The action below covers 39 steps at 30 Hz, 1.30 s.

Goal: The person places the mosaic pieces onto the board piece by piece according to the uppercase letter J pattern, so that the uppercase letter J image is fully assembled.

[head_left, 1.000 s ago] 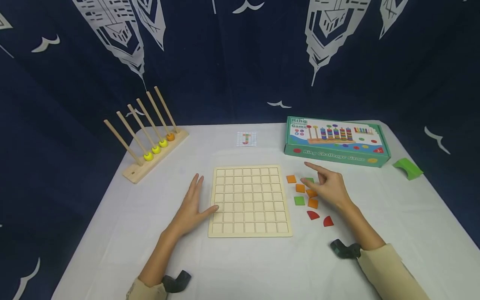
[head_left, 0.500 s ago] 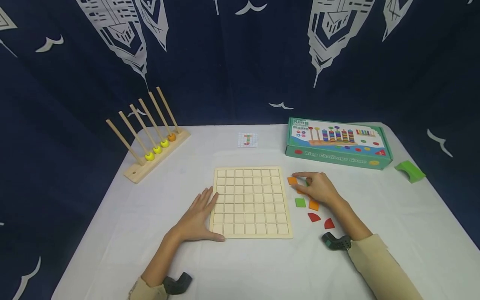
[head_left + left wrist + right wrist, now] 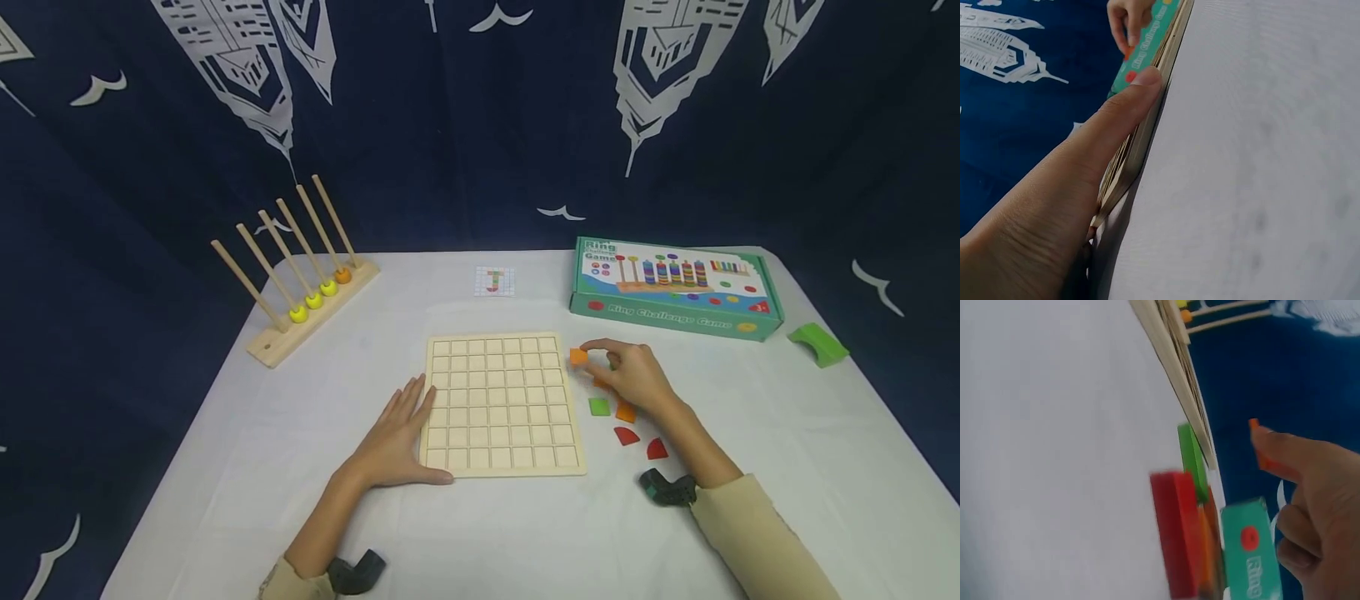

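Observation:
Between thumb and index finger, my right hand (image 3: 636,377) pinches an orange square tile (image 3: 578,357) just beyond the board's upper right corner. The right wrist view shows that orange tile (image 3: 1264,456) raised off the table. My left hand (image 3: 392,446) lies spread along the lower left corner of the wooden grid board (image 3: 501,406), its thumb on the near edge. Below the right hand lie a green square tile (image 3: 599,407), another orange tile (image 3: 626,411) and two red quarter-round tiles (image 3: 627,436). More tiles are partly hidden under that hand.
A pattern card (image 3: 495,282) with a J lies behind the board. To the left stands a peg rack (image 3: 315,312) with yellow and orange beads. At the back right are a green game box (image 3: 675,292) and a green arch block (image 3: 819,343).
My right hand has come down leftward to the tiles, taken the orange square and lifted it slightly. My left hand has slid down to the board's near left corner.

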### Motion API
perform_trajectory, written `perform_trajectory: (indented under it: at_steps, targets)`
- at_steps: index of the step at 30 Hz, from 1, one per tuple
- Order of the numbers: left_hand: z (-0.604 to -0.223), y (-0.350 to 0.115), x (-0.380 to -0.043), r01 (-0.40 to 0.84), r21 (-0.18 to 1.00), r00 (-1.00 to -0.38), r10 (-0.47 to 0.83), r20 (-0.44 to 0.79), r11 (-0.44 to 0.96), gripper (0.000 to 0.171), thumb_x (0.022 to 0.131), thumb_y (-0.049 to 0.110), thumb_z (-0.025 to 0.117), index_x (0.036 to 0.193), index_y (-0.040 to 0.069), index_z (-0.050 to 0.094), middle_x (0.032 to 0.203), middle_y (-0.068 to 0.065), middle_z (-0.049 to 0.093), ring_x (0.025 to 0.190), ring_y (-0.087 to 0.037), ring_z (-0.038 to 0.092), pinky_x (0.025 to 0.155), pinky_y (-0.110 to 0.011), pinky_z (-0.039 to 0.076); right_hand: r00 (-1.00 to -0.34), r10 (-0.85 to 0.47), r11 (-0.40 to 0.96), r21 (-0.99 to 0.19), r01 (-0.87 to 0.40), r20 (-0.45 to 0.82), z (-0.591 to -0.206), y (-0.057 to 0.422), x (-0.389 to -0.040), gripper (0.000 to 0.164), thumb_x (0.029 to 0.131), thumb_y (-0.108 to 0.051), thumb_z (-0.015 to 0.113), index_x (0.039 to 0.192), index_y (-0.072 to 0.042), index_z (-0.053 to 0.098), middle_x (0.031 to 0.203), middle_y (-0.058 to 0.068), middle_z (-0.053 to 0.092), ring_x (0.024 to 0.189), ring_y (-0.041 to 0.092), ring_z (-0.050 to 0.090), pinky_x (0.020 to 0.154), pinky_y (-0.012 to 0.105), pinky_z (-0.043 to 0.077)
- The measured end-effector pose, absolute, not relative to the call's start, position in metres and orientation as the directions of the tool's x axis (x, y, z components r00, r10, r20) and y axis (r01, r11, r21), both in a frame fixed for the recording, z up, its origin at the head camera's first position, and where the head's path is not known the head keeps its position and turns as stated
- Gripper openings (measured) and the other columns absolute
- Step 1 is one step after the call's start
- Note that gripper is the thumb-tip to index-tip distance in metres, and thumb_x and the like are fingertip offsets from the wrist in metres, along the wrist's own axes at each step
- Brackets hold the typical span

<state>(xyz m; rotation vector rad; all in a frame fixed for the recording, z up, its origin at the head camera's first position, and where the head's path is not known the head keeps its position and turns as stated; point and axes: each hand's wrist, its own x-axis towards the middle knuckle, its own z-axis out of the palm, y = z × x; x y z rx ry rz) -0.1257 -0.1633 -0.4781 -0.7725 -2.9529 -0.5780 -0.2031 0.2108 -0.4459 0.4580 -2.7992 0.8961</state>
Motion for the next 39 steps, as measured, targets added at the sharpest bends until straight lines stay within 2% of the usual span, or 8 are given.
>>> perform_trajectory:
  at_steps: [7,13,19,25,33,39]
  targets:
    - [-0.479,-0.165,-0.125,0.482,0.333,-0.875,0.469,0.123,0.811,0.128,0.050,0.084,0.054,0.142,0.003,0.018,0.150,-0.016,0.006,0.138,-0.025,0.004,0.111,-0.041,0.008,-0.909,-0.252,0.759,-0.514,-0.399,0.332,-0.432,0.172,-0.189,0.032,0.077,-0.037,0.069,0.101,-0.016,0.068,0.044,-0.007,0.021,0.041,0.006,0.015,0.037,0.020,0.016]
    - [-0.478,-0.165,-0.125,0.487,0.357,-0.871,0.471,0.136,0.797,0.128,0.050,0.082,0.057,0.142,0.002,0.019,0.149,-0.017,0.007,0.138,-0.026,0.005,0.111,-0.042,0.009,-0.898,-0.305,0.721,-0.540,-0.435,0.317,-0.440,0.141,-0.189,0.032,0.076,-0.037,0.069,0.101,-0.017,0.068,0.045,-0.009,0.020,0.042,0.004,0.012,0.038,0.019,0.015]
    - [-0.478,-0.166,-0.124,0.477,0.367,-0.875,0.469,0.117,0.799,0.127,0.050,0.082,0.057,0.142,0.003,0.018,0.150,-0.015,0.006,0.138,-0.025,0.004,0.111,-0.041,0.007,-0.904,-0.335,0.704,-0.567,-0.428,0.267,-0.446,0.111,-0.190,0.032,0.077,-0.038,0.068,0.102,-0.018,0.068,0.044,-0.009,0.020,0.041,0.005,0.015,0.038,0.020,0.017]
    - [-0.477,-0.168,-0.124,0.474,0.380,-0.877,0.466,0.119,0.794,0.126,0.051,0.081,0.058,0.143,0.004,0.018,0.150,-0.014,0.006,0.138,-0.025,0.004,0.111,-0.041,0.006,-0.896,-0.342,0.687,-0.575,-0.444,0.282,-0.450,0.086,-0.202,0.032,0.078,-0.036,0.068,0.104,-0.016,0.067,0.044,-0.009,0.022,0.041,0.006,0.016,0.037,0.020,0.019]
    - [-0.477,-0.168,-0.125,0.493,0.379,-0.867,0.481,0.133,0.783,0.126,0.051,0.081,0.058,0.142,0.004,0.019,0.150,-0.015,0.006,0.138,-0.026,0.005,0.111,-0.042,0.008,-0.905,-0.305,0.692,-0.584,-0.424,0.296,-0.460,0.072,-0.216,0.034,0.079,-0.040,0.066,0.104,-0.016,0.067,0.044,-0.008,0.033,0.041,0.006,0.023,0.036,0.021,0.024]
    - [-0.479,-0.167,-0.126,0.497,0.375,-0.865,0.482,0.141,0.783,0.126,0.051,0.082,0.057,0.143,0.005,0.019,0.150,-0.015,0.006,0.138,-0.026,0.005,0.111,-0.042,0.008,-0.911,-0.320,0.728,-0.548,-0.413,0.261,-0.468,0.069,-0.219,0.036,0.080,-0.042,0.064,0.105,-0.017,0.067,0.042,-0.008,0.034,0.038,0.005,0.024,0.035,0.021,0.026]
